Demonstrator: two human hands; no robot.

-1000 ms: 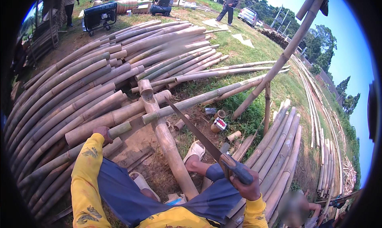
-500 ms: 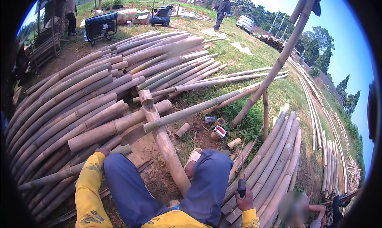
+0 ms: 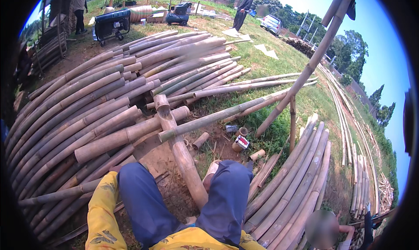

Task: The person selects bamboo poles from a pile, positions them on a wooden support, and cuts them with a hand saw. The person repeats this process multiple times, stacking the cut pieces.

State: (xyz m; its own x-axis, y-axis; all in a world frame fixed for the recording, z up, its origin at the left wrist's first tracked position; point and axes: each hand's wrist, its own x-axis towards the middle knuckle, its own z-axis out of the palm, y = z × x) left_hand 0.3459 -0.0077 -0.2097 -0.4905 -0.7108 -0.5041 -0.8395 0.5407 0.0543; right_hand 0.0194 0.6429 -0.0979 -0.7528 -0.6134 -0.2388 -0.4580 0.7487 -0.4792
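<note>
Left hand point(image 3: 115, 168), left of centre in frame, mostly hidden behind knee point(image 3: 136, 178); at bamboo pole point(image 3: 61, 194), can't tell if gripping. Pole runs from lower-left edge up toward that hand, beside stacked poles point(image 3: 65, 106). Right hand out of view, state can't tell; sleeve point(image 3: 251, 242) at bottom edge. Notched bamboo post point(image 3: 185, 171) mid-frame, right of left hand.

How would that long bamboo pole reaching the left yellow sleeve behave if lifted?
The bamboo pole is probably stiff, being thick and woody. Its round shape suggests it might roll; its length could make it unwieldy.
</note>
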